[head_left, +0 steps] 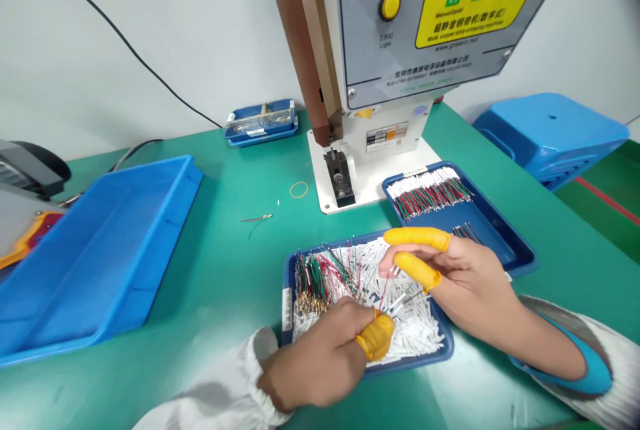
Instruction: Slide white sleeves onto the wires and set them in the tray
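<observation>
My left hand [330, 350], with yellow finger cots, is closed in a pinch over the near part of a blue tray [447, 343]. Thin wires [384, 293], one red and one dark, rise from its fingertips, with white sleeves beside them. My right hand [450, 270] also wears yellow cots on thumb and forefinger. Small white sleeves [395, 271] show at its fingertips, close to the red wire's upper end. Below both hands, loose white sleeves [415, 333] fill the tray. A bundle of red, green and black wires [320, 277] with brass-coloured ends lies at its left side.
Behind my right hand, another blue tray [523, 260] holds rows of sleeved wires [433, 191]. A crimping machine [385, 117] stands at the back. A large blue bin [125, 270] is at left. One loose wire [257, 218] and a rubber band [299, 190] lie on the green table.
</observation>
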`<action>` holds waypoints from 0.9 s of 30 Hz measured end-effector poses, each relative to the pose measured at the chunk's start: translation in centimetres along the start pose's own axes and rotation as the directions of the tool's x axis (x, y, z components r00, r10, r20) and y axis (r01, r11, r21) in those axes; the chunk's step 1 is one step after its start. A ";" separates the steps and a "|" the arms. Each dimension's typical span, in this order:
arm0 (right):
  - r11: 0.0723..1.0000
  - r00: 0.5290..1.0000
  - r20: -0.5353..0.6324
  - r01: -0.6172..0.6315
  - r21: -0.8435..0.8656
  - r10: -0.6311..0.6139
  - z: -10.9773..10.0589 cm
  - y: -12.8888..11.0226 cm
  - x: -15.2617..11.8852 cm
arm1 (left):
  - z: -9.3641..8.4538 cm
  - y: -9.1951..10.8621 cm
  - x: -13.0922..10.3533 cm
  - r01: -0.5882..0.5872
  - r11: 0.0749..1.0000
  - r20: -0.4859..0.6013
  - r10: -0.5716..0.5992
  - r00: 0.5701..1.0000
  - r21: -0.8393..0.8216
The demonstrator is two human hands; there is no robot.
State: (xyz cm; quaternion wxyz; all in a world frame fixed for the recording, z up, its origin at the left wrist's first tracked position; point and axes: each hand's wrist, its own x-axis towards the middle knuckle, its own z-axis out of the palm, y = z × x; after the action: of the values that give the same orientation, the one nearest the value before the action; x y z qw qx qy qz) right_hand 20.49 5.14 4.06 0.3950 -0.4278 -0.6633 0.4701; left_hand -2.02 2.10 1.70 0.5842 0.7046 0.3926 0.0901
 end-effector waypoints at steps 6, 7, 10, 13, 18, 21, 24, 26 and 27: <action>0.997 0.999 0.018 -0.044 0.058 0.043 0.3 0.8 -0.2 | -0.4 0.1 0.5 -0.012 1.000 0.042 0.013 0.999 -0.011; 0.997 0.999 0.029 -0.043 0.065 0.042 0.3 1.0 -0.3 | -0.5 0.1 0.6 -0.015 1.000 0.045 0.015 0.999 -0.010; 0.999 0.999 0.040 -0.036 0.037 0.035 0.5 1.2 -0.3 | -0.5 0.1 0.6 -0.015 1.000 0.047 0.015 0.999 -0.002; 1.000 1.000 -0.015 -0.025 -0.003 0.025 0.4 0.8 -0.2 | -0.3 0.0 0.4 -0.009 1.000 0.023 0.009 1.000 0.020; 1.000 0.997 -0.078 0.005 0.002 -0.004 0.2 0.3 0.1 | 0.0 -0.3 0.0 -0.018 0.998 -0.033 0.021 0.999 0.061; 1.000 0.997 -0.077 0.019 -0.021 -0.021 0.2 0.3 0.1 | -0.2 -0.2 0.2 -0.024 0.998 -0.001 0.024 1.000 0.052; 0.999 0.997 -0.074 0.019 -0.034 -0.021 0.2 0.4 -0.1 | -0.4 0.1 0.5 -0.027 0.999 0.034 0.026 0.999 0.041; 1.000 0.998 -0.067 0.012 -0.027 -0.014 0.2 0.6 -0.2 | -0.5 0.2 0.6 -0.024 0.999 0.042 0.023 0.999 0.037; 1.000 0.998 -0.055 0.008 -0.019 -0.009 0.3 0.8 -0.2 | -0.5 0.2 0.7 -0.022 0.999 0.041 0.021 0.999 0.035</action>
State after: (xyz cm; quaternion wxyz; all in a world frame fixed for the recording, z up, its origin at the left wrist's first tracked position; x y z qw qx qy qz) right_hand 20.47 5.00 3.24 0.4111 -0.4414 -0.6584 0.4503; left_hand -1.78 2.93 1.82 0.5784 0.7209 0.3744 0.0749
